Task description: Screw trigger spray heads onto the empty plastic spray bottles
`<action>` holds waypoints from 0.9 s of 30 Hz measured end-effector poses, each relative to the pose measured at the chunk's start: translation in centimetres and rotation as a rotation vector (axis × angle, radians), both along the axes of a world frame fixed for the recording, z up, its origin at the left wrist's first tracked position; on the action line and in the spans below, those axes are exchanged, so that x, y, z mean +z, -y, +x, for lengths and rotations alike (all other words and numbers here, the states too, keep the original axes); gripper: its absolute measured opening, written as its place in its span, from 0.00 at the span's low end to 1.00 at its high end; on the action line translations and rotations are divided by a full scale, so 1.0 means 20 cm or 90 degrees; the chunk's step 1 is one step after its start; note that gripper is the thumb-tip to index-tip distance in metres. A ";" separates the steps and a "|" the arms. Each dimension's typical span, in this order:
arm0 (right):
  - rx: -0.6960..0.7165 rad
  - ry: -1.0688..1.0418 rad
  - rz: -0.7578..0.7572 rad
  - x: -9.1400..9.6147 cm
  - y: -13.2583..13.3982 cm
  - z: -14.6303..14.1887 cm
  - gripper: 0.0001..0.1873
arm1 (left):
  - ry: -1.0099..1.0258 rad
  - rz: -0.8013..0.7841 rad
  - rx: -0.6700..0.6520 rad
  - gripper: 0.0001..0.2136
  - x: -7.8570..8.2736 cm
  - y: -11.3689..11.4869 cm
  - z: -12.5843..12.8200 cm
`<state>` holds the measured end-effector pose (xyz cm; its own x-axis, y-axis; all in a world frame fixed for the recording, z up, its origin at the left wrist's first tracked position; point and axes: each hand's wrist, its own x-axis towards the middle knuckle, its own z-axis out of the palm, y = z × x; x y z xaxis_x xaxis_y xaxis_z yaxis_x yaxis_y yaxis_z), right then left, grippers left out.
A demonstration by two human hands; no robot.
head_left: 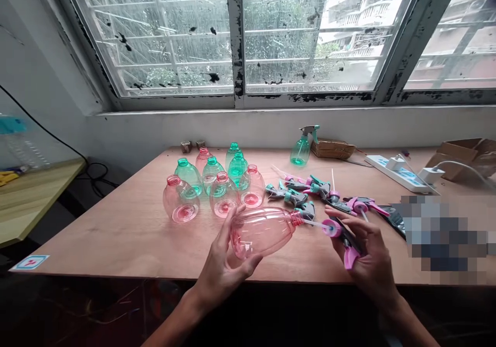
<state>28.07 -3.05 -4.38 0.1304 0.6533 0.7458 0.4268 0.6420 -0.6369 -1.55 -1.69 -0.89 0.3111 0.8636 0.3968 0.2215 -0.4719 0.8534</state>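
My left hand (227,264) is closed round the base of a clear pink bottle (263,231), which lies on its side in the air with its neck toward the right. In my right hand (368,254) is a pink and dark grey spray nozzle (351,246). Its thin white tube points left, the tip at the bottle's mouth; whether it is inside the neck is hard to tell. Behind my hands lies a pile of other spray nozzles (292,196) in grey, pink and green. Several open pink bottles (182,202) and green bottles (188,174) stand upright to the left.
A green spray bottle (300,151) with its nozzle on stands at the back, beside a brown cardboard box (333,148). To the right are a white power strip (399,174) with plugs and another open cardboard box (461,156). A small printed card (30,262) lies at the front left corner.
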 end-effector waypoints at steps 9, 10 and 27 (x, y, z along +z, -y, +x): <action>0.056 -0.163 -0.214 0.06 0.05 0.04 0.14 | 0.137 -0.157 -0.042 0.32 0.02 0.00 0.03; 0.069 -0.179 -0.250 0.07 0.05 0.04 0.16 | 0.172 -0.165 -0.033 0.31 0.03 0.00 0.05; 0.169 -0.284 -0.372 0.05 0.00 -0.01 0.17 | 0.140 -0.161 0.087 0.29 0.04 -0.03 0.09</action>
